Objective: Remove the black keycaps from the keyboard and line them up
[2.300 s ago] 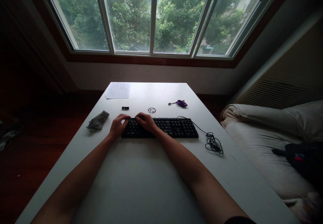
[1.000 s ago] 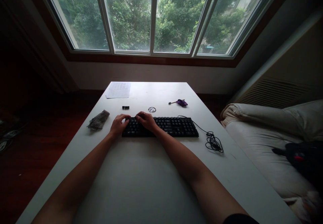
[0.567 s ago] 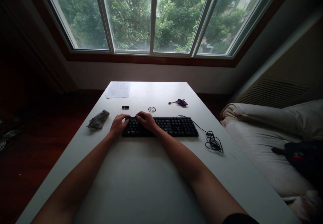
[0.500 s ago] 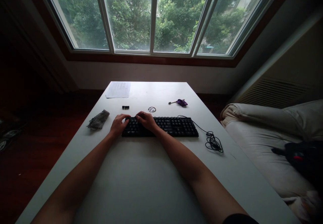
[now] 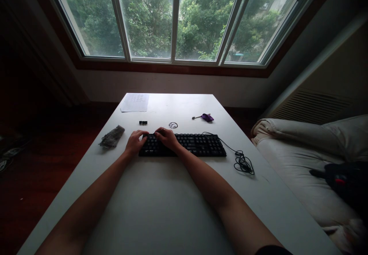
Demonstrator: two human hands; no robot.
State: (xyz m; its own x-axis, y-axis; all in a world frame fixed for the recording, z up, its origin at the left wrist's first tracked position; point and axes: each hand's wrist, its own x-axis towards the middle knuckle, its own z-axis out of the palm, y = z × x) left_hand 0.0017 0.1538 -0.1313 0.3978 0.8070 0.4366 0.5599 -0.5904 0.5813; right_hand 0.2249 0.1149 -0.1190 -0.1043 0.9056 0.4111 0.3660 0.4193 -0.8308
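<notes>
A black keyboard [image 5: 198,144] lies lengthwise across the white table. My left hand [image 5: 135,142] is closed at its left end, thumb along the top corner; the other fingers are partly hidden. Over the keyboard's upper left keys, my right hand [image 5: 166,137] is bent in a pinch. Whatever sits between those fingertips is too small and dark to name. Just behind the keyboard are several small black keycaps [image 5: 143,123] in a row and a small round item with a dark rim [image 5: 173,125].
Left of the keyboard lies a grey crumpled cloth-like piece [image 5: 112,137]. A purple item with a small brush [image 5: 206,117] is at the back right. The keyboard's coiled cable [image 5: 243,163] rests on the right. A paper sheet [image 5: 135,102] lies far left; a sofa [image 5: 287,159] flanks the table [image 5: 161,209].
</notes>
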